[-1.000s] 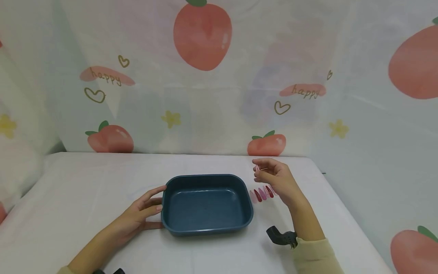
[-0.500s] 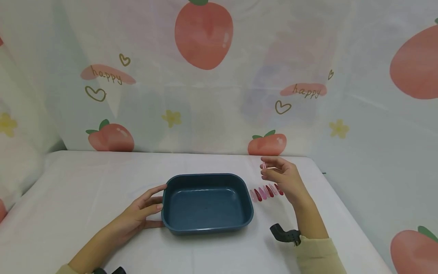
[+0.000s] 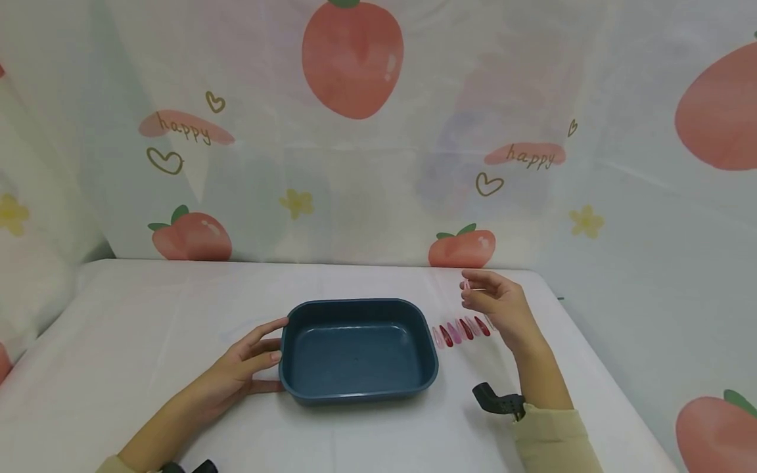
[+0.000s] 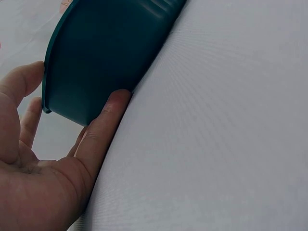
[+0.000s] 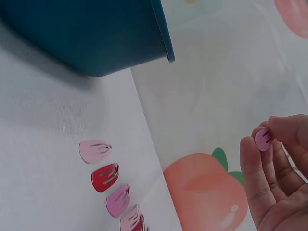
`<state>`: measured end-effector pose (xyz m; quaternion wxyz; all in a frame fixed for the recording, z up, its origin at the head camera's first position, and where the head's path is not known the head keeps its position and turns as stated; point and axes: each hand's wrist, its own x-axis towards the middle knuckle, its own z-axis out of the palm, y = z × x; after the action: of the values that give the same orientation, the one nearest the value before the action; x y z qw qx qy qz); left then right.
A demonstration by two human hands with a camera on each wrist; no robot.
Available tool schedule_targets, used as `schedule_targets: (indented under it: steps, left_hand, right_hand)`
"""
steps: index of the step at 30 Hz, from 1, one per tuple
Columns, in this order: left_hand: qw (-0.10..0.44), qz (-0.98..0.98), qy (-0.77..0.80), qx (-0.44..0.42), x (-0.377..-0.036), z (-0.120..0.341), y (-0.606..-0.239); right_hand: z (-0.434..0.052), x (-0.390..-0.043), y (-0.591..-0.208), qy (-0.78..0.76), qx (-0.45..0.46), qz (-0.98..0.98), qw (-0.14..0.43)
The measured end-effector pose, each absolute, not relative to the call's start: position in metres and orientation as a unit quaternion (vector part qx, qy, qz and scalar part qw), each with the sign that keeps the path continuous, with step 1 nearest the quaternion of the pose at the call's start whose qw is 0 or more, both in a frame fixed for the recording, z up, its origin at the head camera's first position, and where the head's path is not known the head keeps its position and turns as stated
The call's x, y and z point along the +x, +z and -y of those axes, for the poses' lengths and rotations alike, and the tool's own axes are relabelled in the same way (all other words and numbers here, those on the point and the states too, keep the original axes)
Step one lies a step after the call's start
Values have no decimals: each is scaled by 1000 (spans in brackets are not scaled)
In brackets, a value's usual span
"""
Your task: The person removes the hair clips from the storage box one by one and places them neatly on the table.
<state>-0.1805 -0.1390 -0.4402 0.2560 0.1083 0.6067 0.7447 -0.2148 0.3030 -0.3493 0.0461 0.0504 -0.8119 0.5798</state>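
The right hand is pinching a small pink press-on nail up in the air, to the right of the dark blue plastic tray, which the left hand is touching with straight fingers on the bench.

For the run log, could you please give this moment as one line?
left hand: steadies dark teal rectangular plastic tray | right hand: pinches small pink hair clip | row of pink and red clips: on white table

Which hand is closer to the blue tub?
The left. The left hand touches the blue tub at its left wall. The right hand is raised off to its right, pinching a pink clip.
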Motion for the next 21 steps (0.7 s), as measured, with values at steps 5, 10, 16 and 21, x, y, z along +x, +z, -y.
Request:
schedule_targets:
  steps: [5,10,16,21]
  left_hand:
    - [253,-609,744,111,-180,138,-439]
    - [252,-611,743,110,-181,138,-439]
    - [250,-614,741,108,-180,137,-438]
    - [251,-613,741,109,-181,138,-439]
  right_hand:
    - [-314,-221,-358,590,35,805,47]
    - [-327,-229,-371,595,26,802,56]
    - [-334,-231,-378,580,12,812,64]
    - [-337,-232,-380,568,-14,821,59]
